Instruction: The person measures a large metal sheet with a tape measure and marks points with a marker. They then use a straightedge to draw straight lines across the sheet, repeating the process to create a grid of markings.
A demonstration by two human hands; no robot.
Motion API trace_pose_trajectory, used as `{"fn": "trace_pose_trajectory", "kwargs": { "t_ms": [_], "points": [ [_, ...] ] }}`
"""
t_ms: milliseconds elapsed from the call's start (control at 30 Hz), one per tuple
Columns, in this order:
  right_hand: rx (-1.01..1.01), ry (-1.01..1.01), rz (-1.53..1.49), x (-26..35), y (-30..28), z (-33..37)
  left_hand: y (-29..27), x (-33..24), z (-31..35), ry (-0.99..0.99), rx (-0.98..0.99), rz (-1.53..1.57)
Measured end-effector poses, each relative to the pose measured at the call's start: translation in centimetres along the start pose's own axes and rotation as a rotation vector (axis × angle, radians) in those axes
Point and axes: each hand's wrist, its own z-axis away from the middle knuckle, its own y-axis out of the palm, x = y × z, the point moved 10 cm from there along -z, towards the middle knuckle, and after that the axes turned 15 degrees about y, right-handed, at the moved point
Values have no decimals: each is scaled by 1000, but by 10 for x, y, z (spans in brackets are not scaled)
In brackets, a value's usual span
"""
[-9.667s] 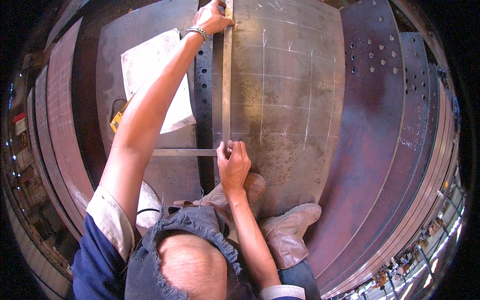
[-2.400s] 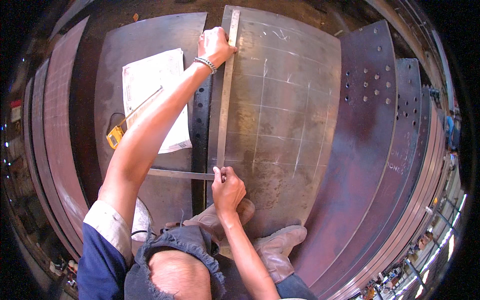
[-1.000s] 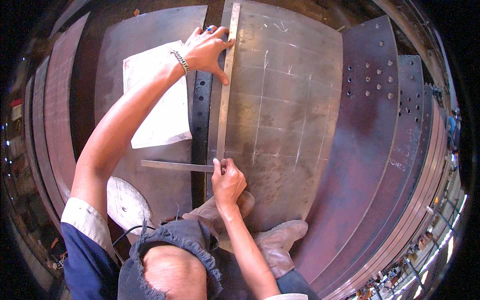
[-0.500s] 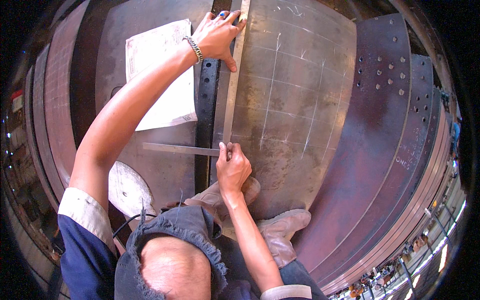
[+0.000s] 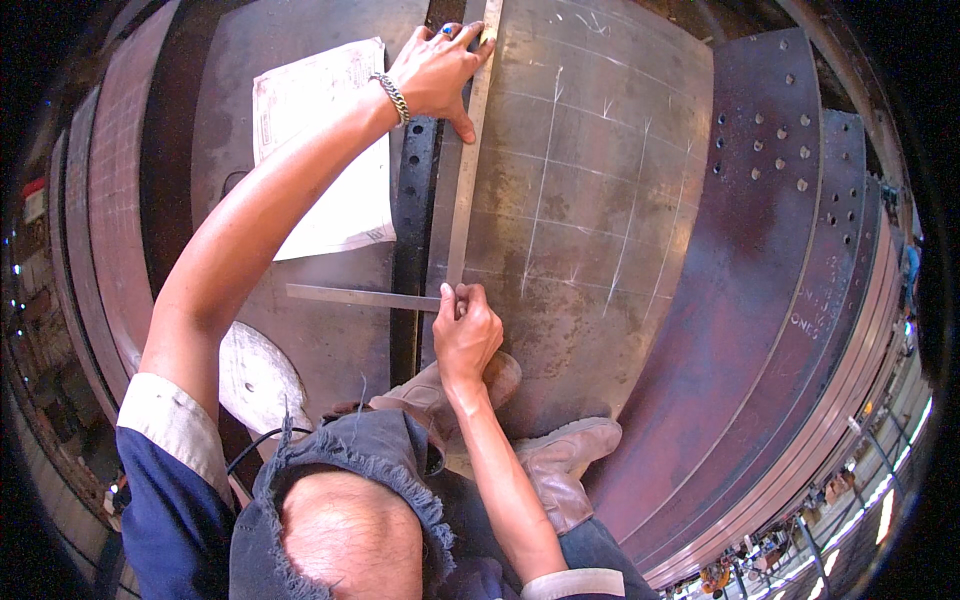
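A long, narrow metal rule [image 5: 465, 205] lies along the edge of a steel plate [image 5: 590, 175] marked with white chalk lines. My left hand [image 5: 437, 78] rests at its far part, fingertips and thumb spread and pressing on it. Near its close end, my right hand [image 5: 467, 330] is closed, thumb against index finger, on the end of a shorter flat steel blade [image 5: 360, 297]. This blade points left, roughly square to the rule. My fingers cover the spot where the two meet, so I cannot tell whether they are joined.
Printed paper sheets [image 5: 335, 200] lie on the left plate [image 5: 300, 20]. Between the plates runs a dark gap with a punched bar [image 5: 413, 185]. Stacked plates with drilled holes [image 5: 765, 150] stand at the right. A pale rounded piece [image 5: 260, 375] and boots [image 5: 560, 465] are close by.
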Motion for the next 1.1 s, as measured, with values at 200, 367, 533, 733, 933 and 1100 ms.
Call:
{"fn": "trace_pose_trajectory", "kwargs": {
  "t_ms": [200, 367, 533, 733, 933, 1100],
  "points": [
    [12, 32, 5, 0, 0, 0, 0, 1, 1, 0, -11, 6],
    [24, 52, -9, -3, 2, -2, 0, 1, 1, 9, -5, 14],
    [14, 36, 0, -4, 2, -1, 2, 2, 1, -13, 10, 7],
    [55, 12, 64, 3, -3, -3, -2, 0, 3, -21, 14, 13],
    [66, -17, -87, 11, -32, -57, -6, -1, 4, -24, 19, 76],
    [105, -86, -124, 60, -51, -111, -5, -1, 4, -21, 22, 84]
  ]
}}
